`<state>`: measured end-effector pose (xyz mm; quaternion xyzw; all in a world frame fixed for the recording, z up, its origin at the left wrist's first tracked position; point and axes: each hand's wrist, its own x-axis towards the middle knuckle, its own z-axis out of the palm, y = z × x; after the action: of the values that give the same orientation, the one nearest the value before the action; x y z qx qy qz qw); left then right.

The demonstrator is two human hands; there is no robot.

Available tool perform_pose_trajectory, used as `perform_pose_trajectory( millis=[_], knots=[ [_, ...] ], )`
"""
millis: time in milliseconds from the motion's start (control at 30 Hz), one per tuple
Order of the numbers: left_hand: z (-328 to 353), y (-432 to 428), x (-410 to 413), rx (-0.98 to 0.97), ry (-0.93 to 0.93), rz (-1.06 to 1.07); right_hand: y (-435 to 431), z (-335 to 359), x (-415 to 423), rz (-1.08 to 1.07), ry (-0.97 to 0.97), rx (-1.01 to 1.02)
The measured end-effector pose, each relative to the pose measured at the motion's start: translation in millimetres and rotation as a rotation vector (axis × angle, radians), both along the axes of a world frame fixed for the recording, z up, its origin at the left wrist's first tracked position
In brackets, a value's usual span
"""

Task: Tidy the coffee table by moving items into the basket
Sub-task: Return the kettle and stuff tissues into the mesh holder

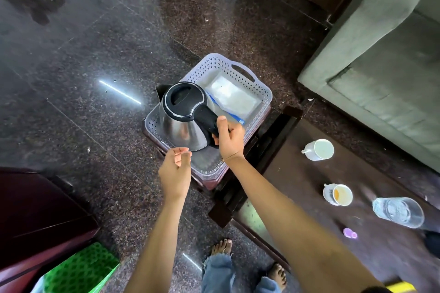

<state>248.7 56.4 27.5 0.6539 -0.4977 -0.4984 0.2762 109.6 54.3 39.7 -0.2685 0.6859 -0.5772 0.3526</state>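
Note:
A pale perforated plastic basket sits on a dark red stool beside the coffee table. My right hand grips the black handle of a steel electric kettle, which is over the basket's near left part. My left hand hovers just below the kettle with its fingers loosely curled and nothing in them. A clear zip bag lies flat inside the basket. On the table stand a white mug, a stained cup, a clear glass and a small purple object.
A grey sofa lies to the right of the table. A dark red piece of furniture and a green patterned bag sit at the lower left. My bare feet stand on the polished granite floor near the table's corner.

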Motion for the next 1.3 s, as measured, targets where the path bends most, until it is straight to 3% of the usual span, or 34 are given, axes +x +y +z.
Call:
perform_pose_trajectory(
  millis=[100,200,300,400,467,567,700,933,1067,1167,1300],
  knots=[
    [1.1,4.7,-8.4,0.014,-0.002,-0.035,3.9,-0.3,-12.7,0.109,-0.114,0.071],
    [5.3,15.7,-18.3,0.062,0.06,-0.094,5.1,-5.6,-40.8,0.08,-0.156,0.157],
    [5.0,27.1,-28.7,0.093,0.069,-0.29,-0.9,-25.9,-77.1,0.218,0.289,0.338],
    [5.5,36.8,-43.8,0.141,0.093,-0.486,-14.9,-43.1,-101.3,0.643,0.826,0.666],
    [6.5,41.2,-53.0,0.164,0.127,-0.552,-22.9,-46.5,-107.5,0.82,1.017,0.814],
    [4.7,42.4,-64.7,0.185,0.174,-0.561,-33.1,-54.8,-113.0,0.943,1.131,0.927],
    [1.7,39.7,-76.1,0.201,0.167,-0.541,-41.2,-54.4,-113.4,0.959,1.115,0.98],
    [0.6,41.0,-89.2,0.21,0.162,-0.508,-37.0,-57.3,-108.6,0.858,1.15,0.837],
    [3.8,43.3,-97.4,0.213,0.185,-0.472,-35.2,-49.9,-118.8,0.68,0.882,0.693],
    [8.2,41.5,-106.7,0.22,0.201,-0.441,-23.9,-31.3,-130.9,0.398,0.64,0.438],
    [18.1,38.5,-126.4,0.184,0.22,-0.395,9.0,6.0,-147.0,0.086,0.512,0.174]
  ],
)
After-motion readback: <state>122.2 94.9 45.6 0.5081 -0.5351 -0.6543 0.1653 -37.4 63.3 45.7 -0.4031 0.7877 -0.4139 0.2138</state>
